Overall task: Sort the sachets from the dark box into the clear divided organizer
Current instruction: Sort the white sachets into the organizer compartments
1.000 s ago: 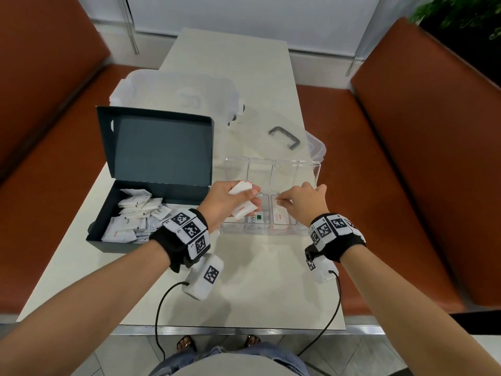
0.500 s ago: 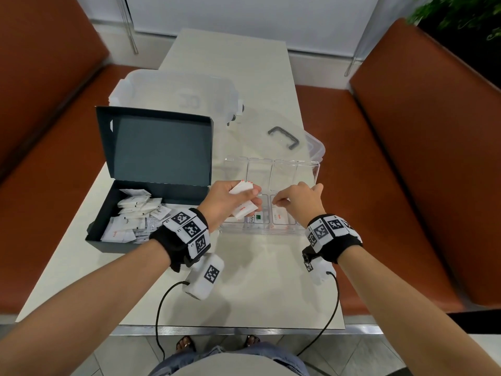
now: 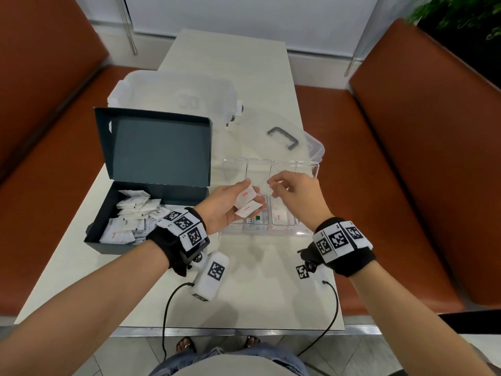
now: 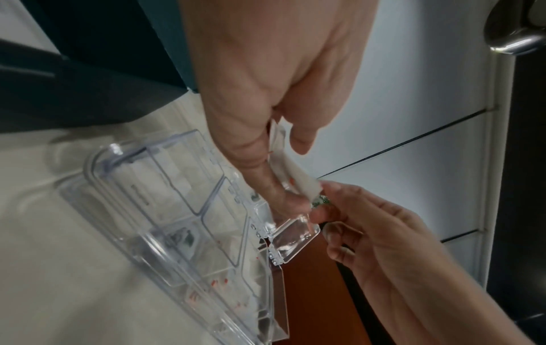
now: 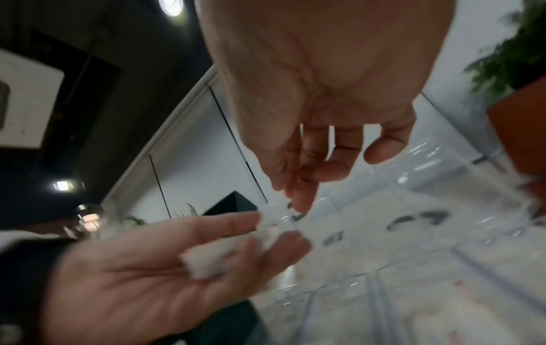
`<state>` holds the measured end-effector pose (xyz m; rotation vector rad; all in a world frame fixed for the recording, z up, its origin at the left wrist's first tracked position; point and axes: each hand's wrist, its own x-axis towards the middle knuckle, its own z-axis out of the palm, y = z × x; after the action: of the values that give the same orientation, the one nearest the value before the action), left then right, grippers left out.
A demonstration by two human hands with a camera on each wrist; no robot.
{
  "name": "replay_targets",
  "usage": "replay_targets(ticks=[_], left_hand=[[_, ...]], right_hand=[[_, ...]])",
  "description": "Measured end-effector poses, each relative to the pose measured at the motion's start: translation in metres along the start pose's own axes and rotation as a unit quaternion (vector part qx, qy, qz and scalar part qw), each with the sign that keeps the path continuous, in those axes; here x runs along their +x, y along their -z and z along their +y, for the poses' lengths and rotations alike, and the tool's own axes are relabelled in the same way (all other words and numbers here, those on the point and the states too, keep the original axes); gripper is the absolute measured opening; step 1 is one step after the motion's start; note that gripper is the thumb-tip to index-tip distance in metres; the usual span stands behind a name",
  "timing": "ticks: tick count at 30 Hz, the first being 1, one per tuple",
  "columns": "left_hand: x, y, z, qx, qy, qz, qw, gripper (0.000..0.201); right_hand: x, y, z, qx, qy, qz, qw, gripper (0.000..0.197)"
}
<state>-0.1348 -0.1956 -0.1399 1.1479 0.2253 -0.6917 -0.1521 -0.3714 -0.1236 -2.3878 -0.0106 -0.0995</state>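
L hand (image 3: pixel 226 206) is sitting palm-up over the near-left part of the clear organizer (image 3: pixel 311 169), holding two white sachets (image 3: pixel 248 200) w/ red print, thumb and fingers curled loosely round them. The sachets are lying side by side across the fingers, long axes pointing roughly away-right, their far ends sticking out toward the R hand (image 3: pixel 294 196).

R hand is hovering just beside that, a bit right and farther out, above the organizer's middle compartments. Palm is facing down, thumb and forefinger drawn together into a pinch aimed left at the sachets' free ends. In the L wrist view its fingertips (image 4: pixel 326 189) look to be right at the corner of the upper sachet; whether it's actually gripping it yet or only touching, can't tell, since the R wrist view is too blurred.

So the R hand is the nearer one for the pick, and the pull will prob. be rightward along the sachet's length, then down into a compartment. Near-row compartments are already holding some sachets; far row looks empty.

Most of the sachets are still lying piled in the dark box (image 3: pixel 108 221), lid up, left of the organizer on the table (image 3: pixel 257 294).
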Motion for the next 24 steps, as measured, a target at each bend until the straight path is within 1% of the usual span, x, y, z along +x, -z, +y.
replay_targets(ticks=[1,3,4,5,8,11,12,15,17,18,20,22,24], left_hand=[[0.001,-0.001,0.000,-0.006,-0.001,0.003,1.000,0.033],[0.003,-0.003,0.001,-0.002,-0.012,0.016,1.000,0.028],[0.003,-0.005,0.001,-0.002,-0.020,0.020,1.000,0.028],[0.003,-0.006,0.001,-0.008,-0.025,0.019,0.999,0.028],[0.003,-0.008,0.001,-0.019,-0.031,0.011,0.999,0.026],[0.003,-0.006,0.000,0.001,-0.053,0.018,0.998,0.028],[0.003,-0.005,-0.001,0.004,-0.064,0.021,0.998,0.028],[0.002,0.000,-0.002,-0.007,-0.088,0.035,0.995,0.027],[0.002,0.002,-0.004,-0.010,-0.098,0.037,0.994,0.024],[0.002,0.001,-0.005,-0.010,-0.100,0.034,0.994,0.023],[0.001,-0.003,-0.007,-0.008,-0.099,0.022,0.995,0.021],[0.000,-0.008,-0.007,-0.004,-0.094,0.007,0.996,0.021],[0.000,-0.011,-0.007,-0.019,-0.080,0.002,0.997,0.024]], right_hand=[[-0.005,-0.003,-0.007,0.034,-0.016,-0.004,0.999,0.013],[-0.013,-0.012,-0.015,0.062,-0.058,-0.029,0.996,0.029],[-0.015,-0.017,-0.016,0.074,-0.072,-0.042,0.994,0.034],[-0.016,-0.020,-0.016,0.091,-0.079,-0.048,0.991,0.034],[-0.014,-0.020,-0.014,0.114,-0.099,-0.038,0.988,0.028],[-0.010,-0.012,-0.010,0.167,-0.124,-0.012,0.978,0.009],[-0.008,-0.007,-0.008,0.188,-0.134,0.002,0.973,0.007],[-0.004,0.007,-0.003,0.260,-0.160,0.033,0.952,0.011],[-0.003,0.012,-0.004,0.328,-0.173,0.022,0.928,0.015],[-0.004,0.011,-0.005,0.344,-0.173,0.010,0.923,0.015],[-0.005,0.006,-0.009,0.323,-0.166,0.000,0.932,0.013],[-0.006,0.000,-0.012,0.295,-0.161,0.009,0.942,0.009],[-0.006,-0.005,-0.015,0.292,-0.165,0.016,0.942,0.010]])
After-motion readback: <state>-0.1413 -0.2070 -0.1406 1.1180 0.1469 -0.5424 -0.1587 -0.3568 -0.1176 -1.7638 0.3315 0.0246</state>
